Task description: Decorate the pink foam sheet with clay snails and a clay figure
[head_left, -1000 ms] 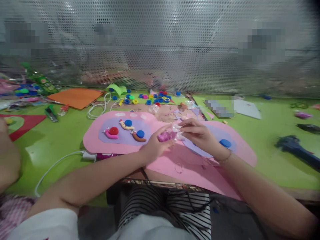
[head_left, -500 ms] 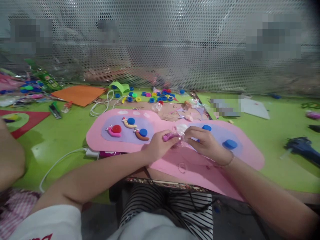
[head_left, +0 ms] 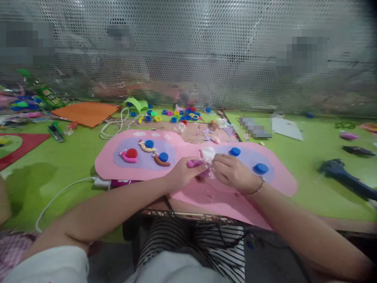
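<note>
My left hand point(head_left: 183, 173) grips a lump of pinkish-purple modelling clay point(head_left: 193, 162) in a clear plastic wrapper point(head_left: 210, 171). Opposite it, my right hand point(head_left: 231, 173) has its fingers pinched at the wrapper's right side; the fingertips are partly hidden. Both hands are over a pink paper cutout point(head_left: 284, 185) with lilac patches. On its left patch lie three clay snails with cap shells: a pink one point(head_left: 128, 156), a cream one point(head_left: 146, 147) and a brown one point(head_left: 161, 160). Two blue caps point(head_left: 235, 151) sit on the right patch. Just behind my hands is a white piece point(head_left: 207, 151).
Several bottle caps point(head_left: 182, 117) and paper scraps lie at the back, before a perforated metal screen point(head_left: 188, 51). Orange paper point(head_left: 86, 113) and a green-handled cutter point(head_left: 55, 132) are left. A glue gun point(head_left: 344, 175) lies right. Another person's arm point(head_left: 4, 200) shows at the left edge.
The view has shifted slightly, so the table contents appear further left. My right fingers have curled in closer to the wrapper. The other person's arm has moved mostly out of view.
</note>
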`<state>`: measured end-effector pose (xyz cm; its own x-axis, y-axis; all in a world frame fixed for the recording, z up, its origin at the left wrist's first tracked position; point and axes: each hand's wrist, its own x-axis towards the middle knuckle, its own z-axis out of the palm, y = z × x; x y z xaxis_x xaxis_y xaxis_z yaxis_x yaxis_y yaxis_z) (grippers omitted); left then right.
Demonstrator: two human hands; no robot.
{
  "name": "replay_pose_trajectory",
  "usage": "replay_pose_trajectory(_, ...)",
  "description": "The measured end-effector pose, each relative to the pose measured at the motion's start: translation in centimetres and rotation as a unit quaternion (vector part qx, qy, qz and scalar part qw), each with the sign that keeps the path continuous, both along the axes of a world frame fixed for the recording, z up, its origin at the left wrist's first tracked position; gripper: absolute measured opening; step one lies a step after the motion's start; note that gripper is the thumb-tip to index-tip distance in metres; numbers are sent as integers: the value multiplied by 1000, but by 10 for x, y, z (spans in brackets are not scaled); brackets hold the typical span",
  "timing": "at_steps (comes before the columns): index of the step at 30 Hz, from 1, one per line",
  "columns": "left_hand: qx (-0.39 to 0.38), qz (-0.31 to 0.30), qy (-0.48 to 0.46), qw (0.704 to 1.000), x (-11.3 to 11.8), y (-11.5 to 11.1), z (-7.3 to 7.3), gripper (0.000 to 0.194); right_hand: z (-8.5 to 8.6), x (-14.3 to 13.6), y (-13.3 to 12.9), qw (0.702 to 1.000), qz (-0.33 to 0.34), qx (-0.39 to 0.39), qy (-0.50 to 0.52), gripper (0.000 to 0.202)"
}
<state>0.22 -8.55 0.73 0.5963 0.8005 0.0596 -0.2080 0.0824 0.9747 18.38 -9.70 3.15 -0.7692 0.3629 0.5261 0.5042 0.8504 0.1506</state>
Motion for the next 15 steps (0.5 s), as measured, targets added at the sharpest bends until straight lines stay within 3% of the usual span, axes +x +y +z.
replay_pose_trajectory(5, 6, -5, -5, 1000, 1, 1, 2, 34, -2, -5, -2, 996, -24, -62, 67, 18)
replay_pose_trajectory(10, -22, 31, -32, 999, 3, 5, -3, 31, -7, 0, 1, 974, -47, -137, 176, 15)
replay_pose_trajectory(13, -47, 71, -51, 995, 4, 7, -4, 30, -12, 4, 7, 945, -93, -188, 251, 12)
replay_pose_trajectory(15, -86, 90, -62, 990, 4, 8, -3, 28, -13, 5, 12, 910, -114, -243, 316, 10)
